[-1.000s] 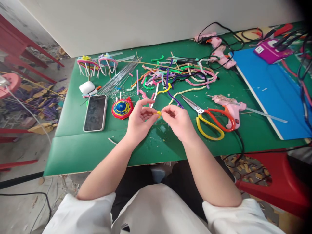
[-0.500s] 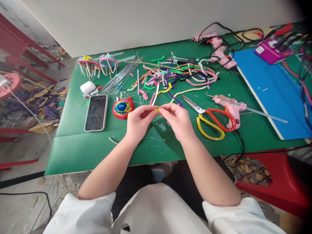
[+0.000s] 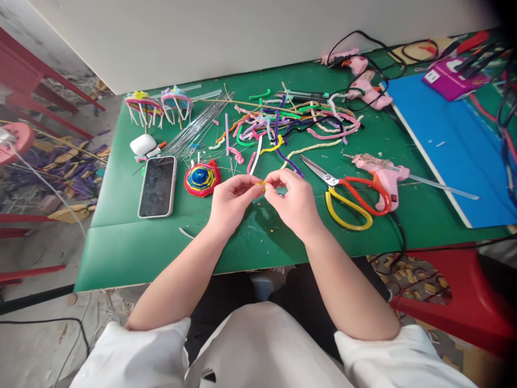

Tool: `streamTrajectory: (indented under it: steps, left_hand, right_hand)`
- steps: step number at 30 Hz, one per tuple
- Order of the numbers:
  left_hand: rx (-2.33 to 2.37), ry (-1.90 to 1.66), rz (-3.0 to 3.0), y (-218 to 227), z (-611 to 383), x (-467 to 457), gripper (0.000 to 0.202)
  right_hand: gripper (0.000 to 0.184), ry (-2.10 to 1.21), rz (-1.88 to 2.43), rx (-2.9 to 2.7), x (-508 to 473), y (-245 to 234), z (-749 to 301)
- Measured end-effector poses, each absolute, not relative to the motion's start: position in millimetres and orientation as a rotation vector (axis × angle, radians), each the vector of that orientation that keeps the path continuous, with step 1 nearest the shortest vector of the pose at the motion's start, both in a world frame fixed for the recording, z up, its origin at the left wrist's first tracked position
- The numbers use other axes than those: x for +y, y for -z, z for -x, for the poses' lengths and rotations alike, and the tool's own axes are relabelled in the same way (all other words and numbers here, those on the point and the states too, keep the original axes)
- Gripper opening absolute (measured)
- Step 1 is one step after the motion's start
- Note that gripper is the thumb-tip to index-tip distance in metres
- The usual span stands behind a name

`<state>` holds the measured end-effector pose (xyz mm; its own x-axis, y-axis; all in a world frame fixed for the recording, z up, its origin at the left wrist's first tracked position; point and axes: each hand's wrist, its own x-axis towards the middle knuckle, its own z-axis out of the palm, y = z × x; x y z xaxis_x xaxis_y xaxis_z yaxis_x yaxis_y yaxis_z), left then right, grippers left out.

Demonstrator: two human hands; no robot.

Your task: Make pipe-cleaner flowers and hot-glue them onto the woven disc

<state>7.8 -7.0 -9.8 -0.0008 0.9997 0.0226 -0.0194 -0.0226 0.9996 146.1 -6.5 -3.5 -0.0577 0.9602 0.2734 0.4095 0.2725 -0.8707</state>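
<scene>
Fingertip to fingertip over the green table, my left hand (image 3: 231, 202) and my right hand (image 3: 294, 202) pinch a short yellow pipe cleaner piece (image 3: 263, 184) between them. Most of that piece is hidden by the fingers. Left of my left hand lies a small round umbrella shape (image 3: 202, 178) wound in red, yellow and blue. Scissors (image 3: 332, 183) with one orange and one yellow handle rest partly spread just right of my right hand. Beyond both hands is a tangle of coloured pipe cleaners (image 3: 278, 121), with a longer yellow pipe cleaner (image 3: 274, 145) at its near side.
A phone (image 3: 157, 187) and a white earbud case (image 3: 142, 145) lie on the left. Two small decorated umbrellas (image 3: 176, 99) stand behind them, near thin wires (image 3: 197, 126). On the right are a pink glue gun (image 3: 383, 175), a blue board (image 3: 448, 156) and a purple power strip (image 3: 454, 81).
My right fingers have shifted slightly around the yellow piece, with the knuckles a little more bent. Both hands stay in nearly the same place, and the view has tilted a little.
</scene>
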Motion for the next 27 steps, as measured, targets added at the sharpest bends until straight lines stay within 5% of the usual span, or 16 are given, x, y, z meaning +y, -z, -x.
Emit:
streamTrajectory:
  steps: [8, 15, 27]
  left_hand:
    - [1.215, -1.236, -1.195, 12.0, -7.6, -5.6, 0.015]
    - [1.185, -1.218, -1.241, 5.6, -6.0, -5.9, 0.034]
    - [1.240, -1.198, -1.427, 10.4, -5.0, -10.8, 0.026]
  right_hand:
    - [0.012, -0.416, 1.329, -1.875, -8.4, 2.7, -146.9]
    - [0.014, -1.167, 1.223, -1.582, -0.3, 1.5, -162.3]
    - [0.014, -1.332, 1.235, -1.508, 1.5, 4.0, -162.2]
